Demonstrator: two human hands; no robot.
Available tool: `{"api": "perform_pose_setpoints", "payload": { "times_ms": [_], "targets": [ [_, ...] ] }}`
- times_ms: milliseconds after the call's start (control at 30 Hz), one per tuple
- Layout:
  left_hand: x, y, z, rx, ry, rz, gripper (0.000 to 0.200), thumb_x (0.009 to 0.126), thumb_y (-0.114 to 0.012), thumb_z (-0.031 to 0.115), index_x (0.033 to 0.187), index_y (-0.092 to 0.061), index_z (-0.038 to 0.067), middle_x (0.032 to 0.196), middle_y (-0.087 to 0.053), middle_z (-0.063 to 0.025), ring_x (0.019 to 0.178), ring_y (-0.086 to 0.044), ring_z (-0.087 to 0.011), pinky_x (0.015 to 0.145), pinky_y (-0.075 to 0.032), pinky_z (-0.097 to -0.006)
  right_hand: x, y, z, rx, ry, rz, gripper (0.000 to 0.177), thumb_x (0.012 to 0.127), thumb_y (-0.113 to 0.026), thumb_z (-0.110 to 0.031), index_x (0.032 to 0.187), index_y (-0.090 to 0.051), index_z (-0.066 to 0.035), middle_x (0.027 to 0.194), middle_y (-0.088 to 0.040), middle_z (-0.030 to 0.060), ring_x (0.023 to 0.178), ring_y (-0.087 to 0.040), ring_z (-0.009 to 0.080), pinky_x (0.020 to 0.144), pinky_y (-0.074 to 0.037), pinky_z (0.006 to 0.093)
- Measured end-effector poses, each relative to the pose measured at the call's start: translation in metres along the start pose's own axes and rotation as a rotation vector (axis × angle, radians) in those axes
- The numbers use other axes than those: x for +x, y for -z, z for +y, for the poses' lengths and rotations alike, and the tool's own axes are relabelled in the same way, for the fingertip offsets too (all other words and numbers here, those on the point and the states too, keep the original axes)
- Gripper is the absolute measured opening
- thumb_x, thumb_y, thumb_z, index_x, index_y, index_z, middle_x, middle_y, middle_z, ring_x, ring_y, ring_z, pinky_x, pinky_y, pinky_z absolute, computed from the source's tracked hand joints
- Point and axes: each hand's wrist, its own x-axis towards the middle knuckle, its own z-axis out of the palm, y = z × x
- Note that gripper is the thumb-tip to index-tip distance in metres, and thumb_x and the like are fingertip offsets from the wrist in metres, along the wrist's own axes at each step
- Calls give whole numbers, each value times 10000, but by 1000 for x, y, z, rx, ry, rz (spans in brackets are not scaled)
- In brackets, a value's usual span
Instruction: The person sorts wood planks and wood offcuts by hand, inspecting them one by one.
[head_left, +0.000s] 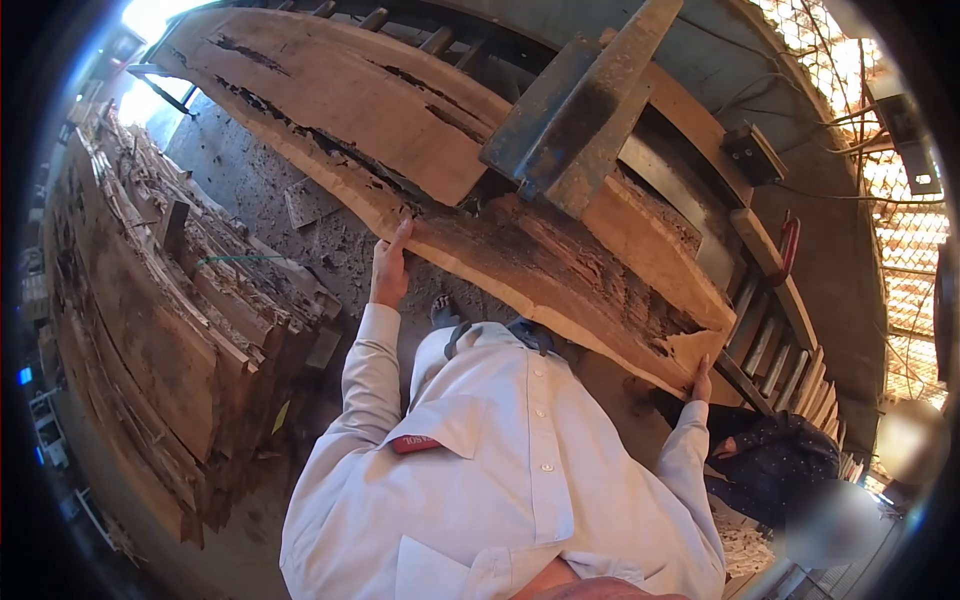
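A long wooden slab (470, 270) with a pale live edge, dark cracks and a crumbly rotten strip lies across the view in front of me. My left hand (392, 268) grips its near edge around the middle, thumb on top and the other fingers partly hidden. Near the slab's right end, my right hand (702, 382) holds the edge, its fingers partly hidden too. Above the slab, a worn blue-grey metal machine housing (580, 120) stands close over the wood and covers part of it.
On the left rises a stack of rough-edged slabs (150, 330). Metal rollers (770, 360) run beneath and beyond the slab. A red-handled clamp-like piece (790, 248) sits at the right. Another person in dark dotted clothing (785, 455) is at the lower right. Wood debris (270, 185) litters the floor.
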Motion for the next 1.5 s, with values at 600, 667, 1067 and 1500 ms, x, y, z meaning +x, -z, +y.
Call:
{"api": "perform_pose_setpoints", "payload": {
  "times_ms": [600,667,1067,1500],
  "targets": [
    [-52,-16,64,197,21,46,312,1015,-665,258,1164,-687,-16,1109,-719,-51,994,-659,-123,885,-503,-296,-138,57,-20,-40,-154,117,687,933,-710,-557,1277,-654,35,1199,-712,106,1041,-691,210,917,-541,314],
    [-63,-17,80,218,3,26,307,1009,-663,252,1153,-688,-18,1070,-730,-67,941,-691,-136,834,-548,-297,-147,68,-30,-179,-174,126,715,940,-699,-562,1297,-645,56,1214,-703,107,1048,-670,188,947,-516,302],
    [-83,-110,182,441,-241,173,403,956,-662,316,1024,-696,-79,865,-747,-149,685,-746,-207,592,-625,-298,-214,89,-125,-468,-176,-146,578,1007,-631,-496,1181,-710,50,1054,-732,71,909,-674,118,810,-526,271],
    [-53,-161,190,715,-455,261,484,942,-683,380,991,-713,-101,819,-743,-162,644,-739,-241,570,-607,-320,-219,101,-142,-106,-340,-195,387,1021,-606,-422,1080,-720,-57,740,-676,-32,594,-590,67,540,-447,234]
  ]
}}
